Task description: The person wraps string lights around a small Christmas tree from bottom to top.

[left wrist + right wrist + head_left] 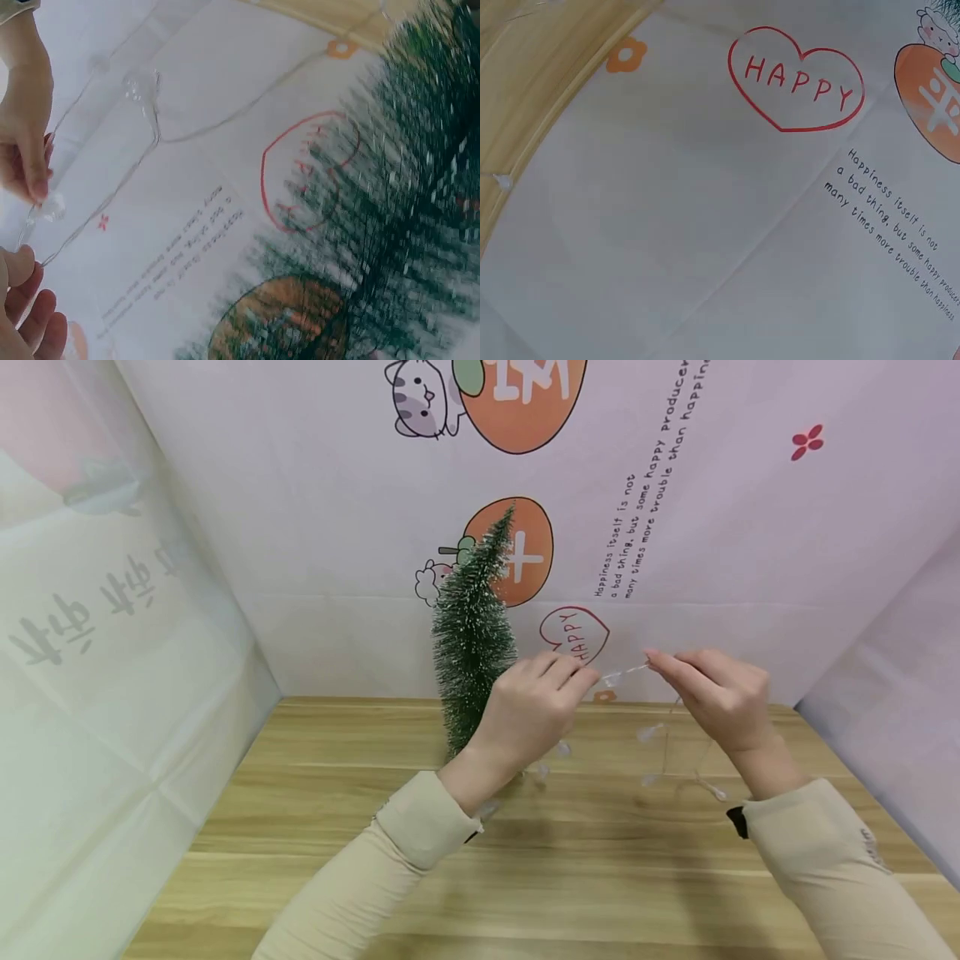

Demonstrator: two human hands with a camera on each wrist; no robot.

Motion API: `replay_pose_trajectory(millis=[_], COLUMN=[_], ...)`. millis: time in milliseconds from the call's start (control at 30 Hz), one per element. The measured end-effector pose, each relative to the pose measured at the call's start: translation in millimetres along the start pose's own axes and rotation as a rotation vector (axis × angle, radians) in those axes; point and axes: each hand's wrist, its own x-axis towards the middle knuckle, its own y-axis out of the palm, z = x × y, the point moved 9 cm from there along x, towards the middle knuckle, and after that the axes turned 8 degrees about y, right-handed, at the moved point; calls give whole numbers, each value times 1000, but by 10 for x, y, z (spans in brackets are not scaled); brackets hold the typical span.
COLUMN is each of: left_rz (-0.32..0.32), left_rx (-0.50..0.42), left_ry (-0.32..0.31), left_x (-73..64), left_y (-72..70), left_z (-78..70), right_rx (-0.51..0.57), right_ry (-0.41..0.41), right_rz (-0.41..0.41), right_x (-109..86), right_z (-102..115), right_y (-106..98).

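A string of fairy lights (615, 678), thin clear wire with clear bulbs, spans the gap between my two hands. My left hand (536, 706) pinches the wire between thumb and fingers, just right of a small green artificial Christmas tree (474, 647) with white-flecked needles. Farther right, my right hand (720, 697) pinches the same strand by its fingertips. Loose loops with bulbs (651, 732) hang below both hands. In the left wrist view the wire (97, 199) runs from the left fingers toward the tree (405, 225). The right wrist view shows neither hand, only a bulb (502, 180).
Below the hands is a wood-grain tabletop (570, 877). A printed white backdrop (337, 527) stands behind the tree, with cloth walls at the left (90, 693) and right (900, 635). The tree's base is hidden behind my left arm.
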Motion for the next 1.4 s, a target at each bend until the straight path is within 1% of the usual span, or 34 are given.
replay_pose_trajectory(millis=[167,300,433,533,633,733,867,1000,1067,1300,1400], left_rz=[-29,-49,-73,-93,-112,-127,-131,-127,-126,-122,-126], left_rx=[43,61,74,77,74,54,33,40,40,37,46], left_ry=[61,94,110,115,127,126,134,177,188,203,201], left_x=[16,25,21,11,0,-18,-45,-61,-68,-91,-107], left_y=[-132,-211,-283,-343,-401,-454,-512,-560,-583,-644,-672], left_z=[2,18,67,117,156,213,279,268,268,318,364], right_rx=[-36,-43,-63,-88,-109,-129,-150,-165,-166,-139,-150], right_ry=[-33,-32,1,30,46,69,85,73,70,82,87], right_rz=[-7,-5,-4,-22,-37,-26,-25,-31,-20,8,16], right_x=[-7,-45,-81,-96,-108,-120,-136,-151,-149,-131,-128], right_z=[1,-65,-167,-237,-287,-349,-411,-407,-401,-400,-425], right_y=[-27,-49,-94,-137,-165,-185,-238,-253,-232,-195,-195])
